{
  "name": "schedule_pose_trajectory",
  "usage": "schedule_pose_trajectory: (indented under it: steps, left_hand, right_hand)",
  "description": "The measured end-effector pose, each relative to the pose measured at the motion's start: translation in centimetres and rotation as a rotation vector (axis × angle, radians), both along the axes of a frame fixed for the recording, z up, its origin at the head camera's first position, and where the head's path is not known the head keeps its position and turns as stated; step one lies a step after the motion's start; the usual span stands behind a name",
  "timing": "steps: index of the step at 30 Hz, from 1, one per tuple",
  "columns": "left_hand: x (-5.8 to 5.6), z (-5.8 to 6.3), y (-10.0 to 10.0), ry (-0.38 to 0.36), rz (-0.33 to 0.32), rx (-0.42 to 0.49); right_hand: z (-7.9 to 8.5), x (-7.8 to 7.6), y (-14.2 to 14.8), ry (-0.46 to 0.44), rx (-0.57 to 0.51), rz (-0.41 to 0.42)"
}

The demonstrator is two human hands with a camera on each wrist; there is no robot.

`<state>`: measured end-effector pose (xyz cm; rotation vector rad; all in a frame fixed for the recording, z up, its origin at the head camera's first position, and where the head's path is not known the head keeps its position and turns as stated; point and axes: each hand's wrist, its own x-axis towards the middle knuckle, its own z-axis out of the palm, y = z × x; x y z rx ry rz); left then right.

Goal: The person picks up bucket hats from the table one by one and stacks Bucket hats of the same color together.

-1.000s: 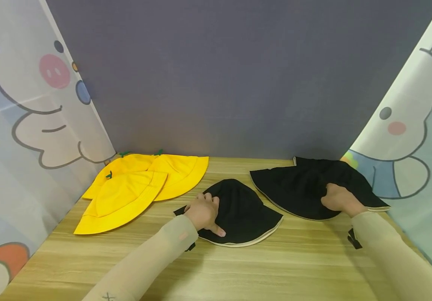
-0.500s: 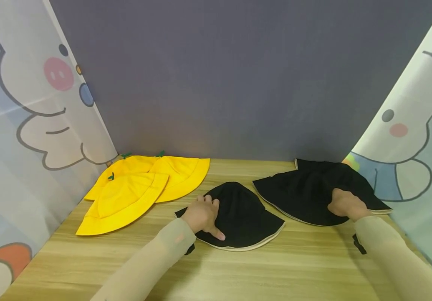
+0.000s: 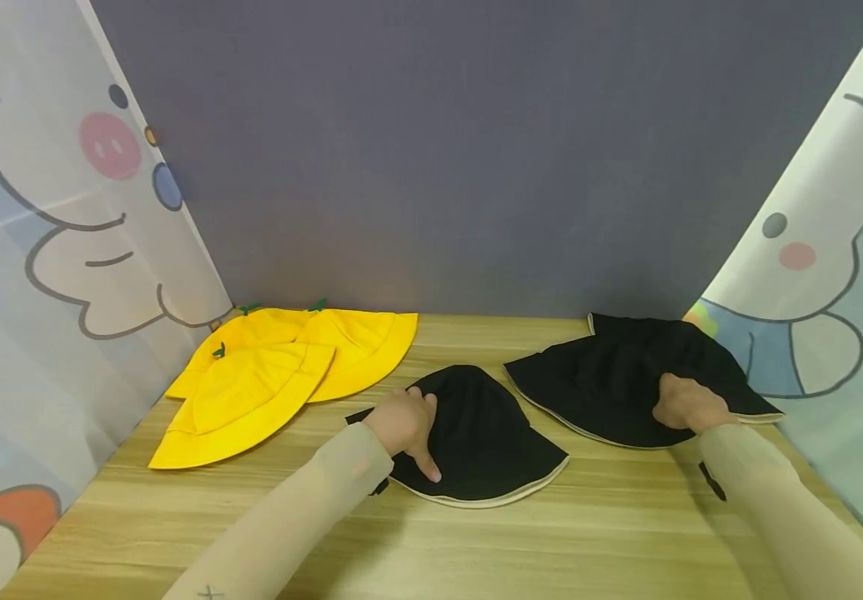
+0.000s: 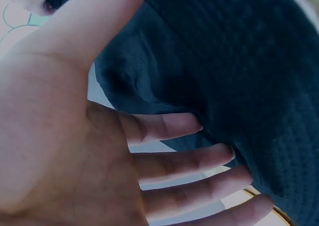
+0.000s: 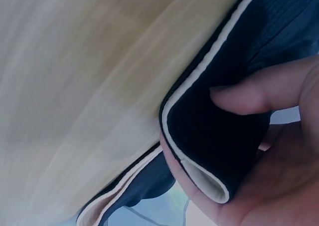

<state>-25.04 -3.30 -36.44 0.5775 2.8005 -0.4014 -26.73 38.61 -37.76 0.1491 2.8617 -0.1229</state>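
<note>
Where the left panel (image 3: 3,308) meets the table (image 3: 521,558): printed cloth slanting inward, caps my room on that side.
Yellow hats: three overlapping; front yellow hat (image 3: 251,408) lies over parts of rear-left yellow hat (image 3: 260,327) and rear-right yellow hat (image 3: 363,350).
Gap one: narrow strip of wood, yellow cluster to middle black hat.
Left hand (image 3: 404,427): released; I see fingers extended, touching the cloth, thumb lying over the brim.
Middle black hat (image 3: 484,442): flat under that hand, crown away from me, pale-trimmed brim curving toward my side.
Grey wall (image 3: 431,150): upright behind the hats, blocks everything past the far edge.
Gap two: slim wood strip, middle hat to the right pair.
Front-right black hat (image 3: 589,387): overlaps rear-right black hat (image 3: 724,358).
Right hand (image 3: 692,406): pinching the front one's folded brim, thumb on top.
Right panel (image 3: 829,333): just beside the rear hat, tight for me.
Near side: broad bare wood between left sleeve (image 3: 296,508) and right sleeve (image 3: 776,500); my widest room.
</note>
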Motion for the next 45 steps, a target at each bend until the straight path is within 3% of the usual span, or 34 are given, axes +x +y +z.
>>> schedule_pose_trajectory:
  steps: [7, 10, 15, 20, 26, 33, 39, 45]
  left_hand:
    - [-0.4, 0.9, 0.8, -0.091, 0.077, 0.07]
    - [-0.5, 1.3, 1.9, -0.079, 0.077, 0.064]
    - [-0.6, 2.6, 4.8, 0.001, 0.007, 0.018]
    - [-1.9, 3.5, 7.8, -0.026, -0.077, 0.146]
    - [-4.0, 2.3, 10.1, -0.07, -0.109, 0.33]
    - [-5.3, 1.0, 12.6, 0.045, -0.158, 0.397]
    - [-5.3, 0.2, 14.5, -0.076, -0.076, 0.358]
    - [-5.2, -0.3, 14.9, -0.093, 0.022, 0.359]
  right_hand:
    - [0.3, -0.2, 0.0, -0.022, 0.021, 0.04]
    - [0.2, -0.1, -0.1, -0.02, 0.024, 0.044]
    - [0.0, -0.2, -0.4, -0.012, 0.026, 0.035]
    - [-0.3, -0.3, -0.6, -0.007, 0.032, 0.025]
    - [-0.4, -0.3, -0.6, -0.015, 0.021, 0.034]
    - [-0.1, -0.4, -0.4, -0.027, 0.024, 0.043]
    - [-0.1, -0.4, -0.4, -0.039, 0.021, 0.037]
    - [-0.4, -0.4, -0.6, -0.025, 0.03, 0.037]
